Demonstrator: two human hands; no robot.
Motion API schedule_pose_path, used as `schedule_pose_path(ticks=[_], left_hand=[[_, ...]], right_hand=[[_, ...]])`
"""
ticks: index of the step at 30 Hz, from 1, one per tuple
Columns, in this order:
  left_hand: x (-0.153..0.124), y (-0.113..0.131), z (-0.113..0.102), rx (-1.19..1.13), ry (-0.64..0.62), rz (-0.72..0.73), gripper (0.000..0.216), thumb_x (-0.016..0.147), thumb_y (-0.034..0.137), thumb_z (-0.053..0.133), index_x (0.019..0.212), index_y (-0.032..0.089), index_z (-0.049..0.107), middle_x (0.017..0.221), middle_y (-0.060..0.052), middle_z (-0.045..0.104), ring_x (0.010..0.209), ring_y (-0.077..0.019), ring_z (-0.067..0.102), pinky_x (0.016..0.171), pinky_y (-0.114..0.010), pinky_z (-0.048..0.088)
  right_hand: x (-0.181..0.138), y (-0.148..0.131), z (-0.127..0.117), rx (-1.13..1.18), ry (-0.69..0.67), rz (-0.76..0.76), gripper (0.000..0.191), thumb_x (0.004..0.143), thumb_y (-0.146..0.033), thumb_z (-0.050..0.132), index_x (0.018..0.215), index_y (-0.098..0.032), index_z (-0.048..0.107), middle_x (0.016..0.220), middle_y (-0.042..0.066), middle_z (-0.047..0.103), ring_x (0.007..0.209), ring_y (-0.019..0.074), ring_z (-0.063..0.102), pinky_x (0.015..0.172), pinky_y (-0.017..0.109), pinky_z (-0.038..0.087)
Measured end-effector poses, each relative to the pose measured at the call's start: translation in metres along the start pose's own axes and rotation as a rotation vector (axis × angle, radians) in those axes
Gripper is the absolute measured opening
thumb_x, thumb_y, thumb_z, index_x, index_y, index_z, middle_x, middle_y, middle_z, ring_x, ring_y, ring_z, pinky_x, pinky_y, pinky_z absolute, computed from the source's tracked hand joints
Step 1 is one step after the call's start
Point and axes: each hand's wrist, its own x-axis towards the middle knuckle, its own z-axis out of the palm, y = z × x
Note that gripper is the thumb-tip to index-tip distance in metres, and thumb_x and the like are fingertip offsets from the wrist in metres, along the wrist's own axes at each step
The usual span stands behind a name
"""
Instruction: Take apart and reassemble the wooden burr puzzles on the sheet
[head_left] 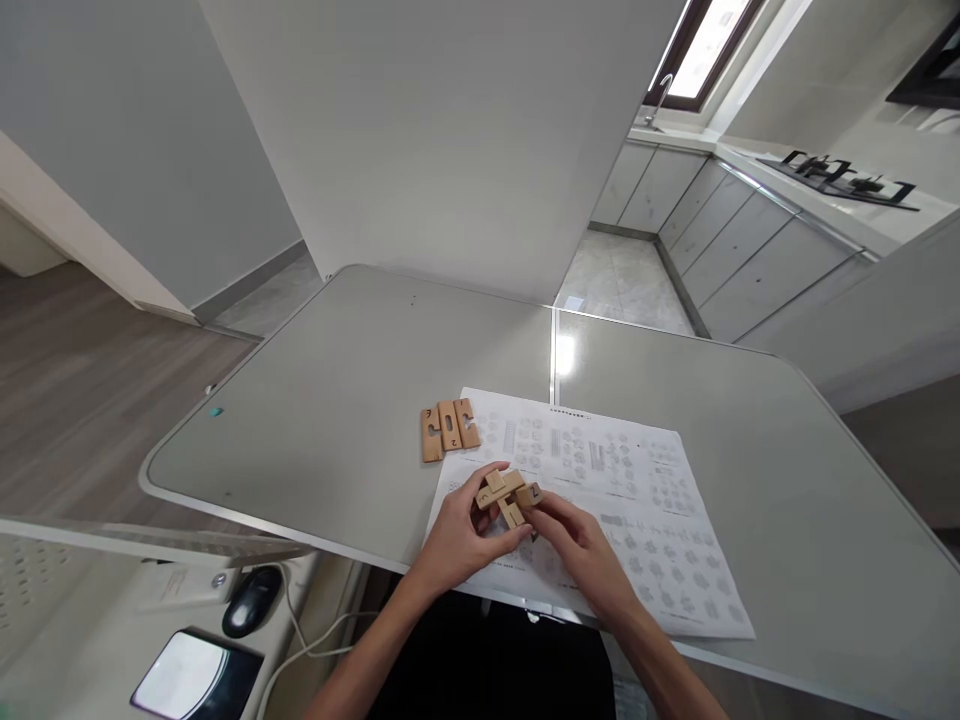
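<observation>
Wooden blocks (pixel 511 482), one marked "2", are gripped by left fingers (pixel 511 541) and right fingers (pixel 561 508).

The left hand (pixel 466 530) and right hand (pixel 577 545) hide parts of the blocks (pixel 502 488) and the sheet (pixel 622 500); its print (pixel 660 555) is too small to read. Frame edges crop both forearms (pixel 664 655) and the bench (pixel 337 400).

Tabletop (pixel 315 400) open left of three flat wooden pieces (pixel 450 442) and right of paper sheet (pixel 660 560). Pieces obstruct just ahead of left hand (pixel 461 528); sheet low, passable above. Wall (pixel 435 150) at far edge.
</observation>
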Motion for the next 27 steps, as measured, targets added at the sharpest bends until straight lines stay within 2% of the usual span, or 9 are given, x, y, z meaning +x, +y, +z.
schedule_pose_path(ticks=[3, 6, 12, 15, 18, 21, 24, 27], left_hand=[[0.000, 0.001, 0.000, 0.061, 0.009, 0.025, 0.069, 0.080, 0.035, 0.086, 0.142, 0.023, 0.058, 0.110, -0.006, 0.069, 0.097, -0.0200, 0.069, 0.088, -0.031, 0.060], [0.000, 0.001, 0.000, 0.170, 0.019, 0.065, 0.070, 0.079, 0.033, 0.086, 0.143, 0.024, 0.058, 0.113, -0.006, 0.072, 0.097, -0.0206, 0.069, 0.085, -0.030, 0.060], [0.000, -0.004, 0.000, 0.380, 0.044, 0.142, 0.070, 0.080, 0.031, 0.085, 0.144, 0.025, 0.059, 0.122, -0.007, 0.074, 0.098, -0.0222, 0.069, 0.084, -0.031, 0.058], [0.000, -0.006, 0.001, 0.446, 0.017, 0.188, 0.069, 0.082, 0.029, 0.082, 0.146, 0.028, 0.058, 0.125, -0.005, 0.074, 0.093, -0.0207, 0.069, 0.084, -0.033, 0.057], [0.000, -0.006, 0.001, 0.508, 0.039, 0.219, 0.069, 0.080, 0.026, 0.082, 0.145, 0.030, 0.060, 0.114, -0.004, 0.071, 0.093, -0.0214, 0.067, 0.083, -0.033, 0.057], [0.000, -0.003, 0.001, 0.495, 0.055, 0.237, 0.070, 0.078, 0.024, 0.083, 0.144, 0.031, 0.061, 0.114, -0.004, 0.064, 0.095, -0.0209, 0.066, 0.081, -0.031, 0.058], [0.000, 0.001, 0.000, 0.423, 0.029, 0.244, 0.070, 0.079, 0.027, 0.084, 0.145, 0.032, 0.061, 0.118, -0.005, 0.061, 0.098, -0.0204, 0.064, 0.079, -0.029, 0.058], [-0.001, 0.003, -0.002, 0.379, 0.004, 0.241, 0.071, 0.077, 0.031, 0.088, 0.143, 0.032, 0.062, 0.120, -0.005, 0.061, 0.104, -0.0218, 0.064, 0.085, -0.031, 0.057]], right_hand=[[0.000, 0.001, -0.003, 0.178, -0.025, 0.064, 0.043, 0.097, -0.061, 0.069, 0.123, -0.029, 0.079, 0.133, 0.008, 0.076, 0.129, 0.0340, 0.067, 0.115, 0.049, 0.049], [0.000, 0.002, -0.005, 0.236, -0.011, 0.092, 0.044, 0.098, -0.060, 0.069, 0.126, -0.028, 0.077, 0.133, 0.009, 0.076, 0.127, 0.0329, 0.068, 0.116, 0.050, 0.048], [0.000, -0.003, -0.005, 0.106, 0.085, 0.098, 0.049, 0.088, -0.057, 0.081, 0.127, -0.028, 0.073, 0.137, 0.010, 0.073, 0.136, 0.0350, 0.062, 0.118, 0.053, 0.048], [-0.001, -0.007, -0.001, 0.094, 0.037, 0.074, 0.047, 0.088, -0.055, 0.081, 0.125, -0.028, 0.071, 0.132, 0.010, 0.075, 0.130, 0.0343, 0.067, 0.115, 0.053, 0.051], [-0.002, -0.010, 0.003, 0.073, 0.009, 0.064, 0.047, 0.089, -0.054, 0.081, 0.126, -0.027, 0.069, 0.128, 0.010, 0.076, 0.126, 0.0336, 0.070, 0.113, 0.052, 0.054], [-0.004, -0.012, 0.002, 0.039, 0.022, 0.043, 0.054, 0.090, -0.057, 0.079, 0.134, -0.028, 0.066, 0.126, 0.010, 0.076, 0.125, 0.0328, 0.070, 0.110, 0.051, 0.056], [-0.006, -0.014, -0.002, -0.035, -0.012, 0.023, 0.055, 0.099, -0.058, 0.067, 0.146, -0.031, 0.060, 0.119, 0.008, 0.076, 0.118, 0.0290, 0.072, 0.106, 0.047, 0.057], [-0.005, -0.015, -0.006, -0.090, -0.036, 0.008, 0.048, 0.103, -0.058, 0.061, 0.142, -0.030, 0.063, 0.115, 0.006, 0.077, 0.108, 0.0266, 0.074, 0.101, 0.044, 0.058]])
